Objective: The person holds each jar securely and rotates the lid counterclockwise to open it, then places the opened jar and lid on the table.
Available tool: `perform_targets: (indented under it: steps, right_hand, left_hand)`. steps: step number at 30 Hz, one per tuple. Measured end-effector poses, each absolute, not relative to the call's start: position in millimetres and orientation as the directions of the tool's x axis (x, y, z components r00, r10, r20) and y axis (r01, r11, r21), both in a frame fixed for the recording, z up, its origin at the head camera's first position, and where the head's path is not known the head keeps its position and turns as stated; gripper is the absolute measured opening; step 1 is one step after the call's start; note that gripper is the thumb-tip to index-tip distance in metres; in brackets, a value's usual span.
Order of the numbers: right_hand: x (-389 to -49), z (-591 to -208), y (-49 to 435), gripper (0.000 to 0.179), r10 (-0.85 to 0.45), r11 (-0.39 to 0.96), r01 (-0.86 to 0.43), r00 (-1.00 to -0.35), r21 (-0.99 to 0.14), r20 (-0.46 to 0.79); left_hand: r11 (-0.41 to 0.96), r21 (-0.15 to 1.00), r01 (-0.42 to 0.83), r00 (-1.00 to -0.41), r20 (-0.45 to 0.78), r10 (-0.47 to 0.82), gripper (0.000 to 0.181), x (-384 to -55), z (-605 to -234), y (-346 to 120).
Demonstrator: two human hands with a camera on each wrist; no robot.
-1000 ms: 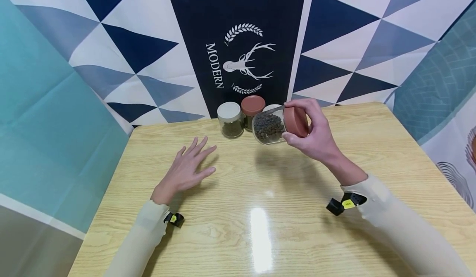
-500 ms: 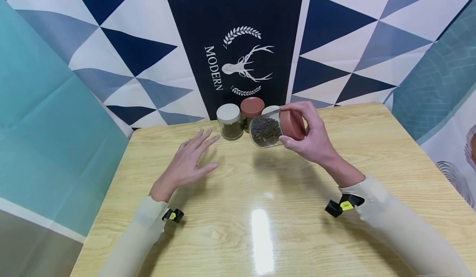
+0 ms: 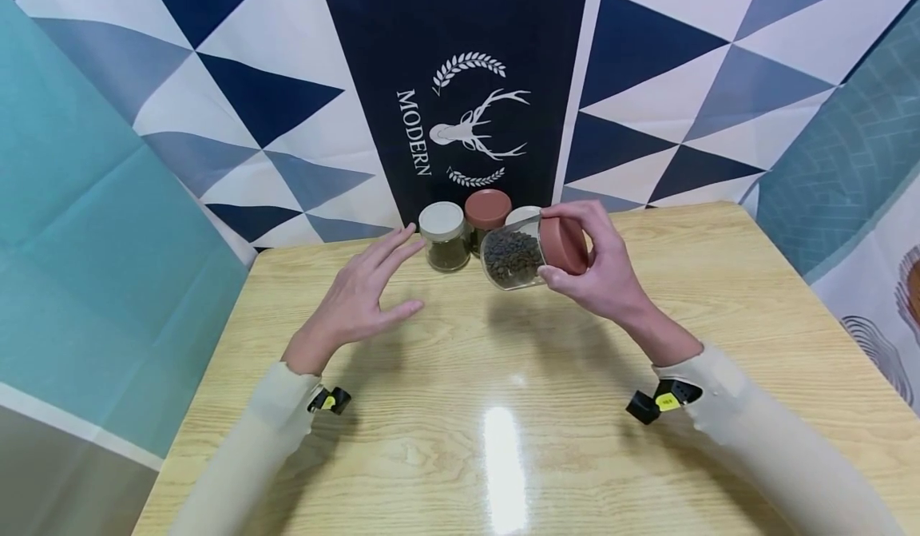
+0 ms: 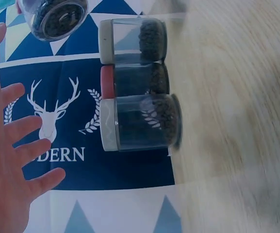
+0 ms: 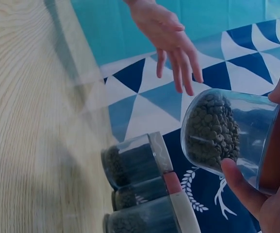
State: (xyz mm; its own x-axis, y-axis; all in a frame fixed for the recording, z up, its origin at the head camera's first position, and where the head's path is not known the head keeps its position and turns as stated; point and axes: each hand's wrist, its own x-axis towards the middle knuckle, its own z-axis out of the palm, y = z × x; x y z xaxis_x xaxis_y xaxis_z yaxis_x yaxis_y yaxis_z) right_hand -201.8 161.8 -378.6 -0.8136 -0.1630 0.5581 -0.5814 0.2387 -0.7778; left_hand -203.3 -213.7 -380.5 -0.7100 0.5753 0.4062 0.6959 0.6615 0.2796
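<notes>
My right hand (image 3: 607, 272) grips a glass jar (image 3: 512, 256) by its red-brown lid (image 3: 564, 244). The jar is tilted almost onto its side above the table, its base pointing left. Small dark pellets fill its lower part in the right wrist view. My left hand (image 3: 359, 292) hovers over the table with fingers spread, holding nothing. Its fingertips are close to a white-lidded jar (image 3: 443, 220). Beside that jar stand a red-lidded jar (image 3: 488, 208) and another white-lidded jar (image 4: 135, 41), the latter partly hidden behind the held jar in the head view.
The three standing jars form an upright row at the back edge of the light wooden table (image 3: 431, 440). Behind them hangs a patterned cloth (image 3: 273, 105) with a printed deer head. A teal sheet (image 3: 93, 224) borders the left side.
My left hand has risen and moved slightly toward the standing jars, fingers still spread. The right hand has shifted slightly left and nearer me with the held jar.
</notes>
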Motion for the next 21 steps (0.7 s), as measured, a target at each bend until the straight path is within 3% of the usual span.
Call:
perform_targets:
  steps: [10,21]
  right_hand:
    - [-202,-381,160,0.068,-0.174,0.229,-0.584,-0.812,-0.779,0.558]
    - [-200,-381,159,0.068,-0.183,0.25,-0.58,-0.815,-0.775,0.55]
  left_hand:
    - [0.538,0.384,0.751,-0.658,0.513,0.552,0.082,-208,-389,-211]
    - [0.349,0.509,0.787,-0.615,0.6,0.512,0.095,-216,-391,-196]
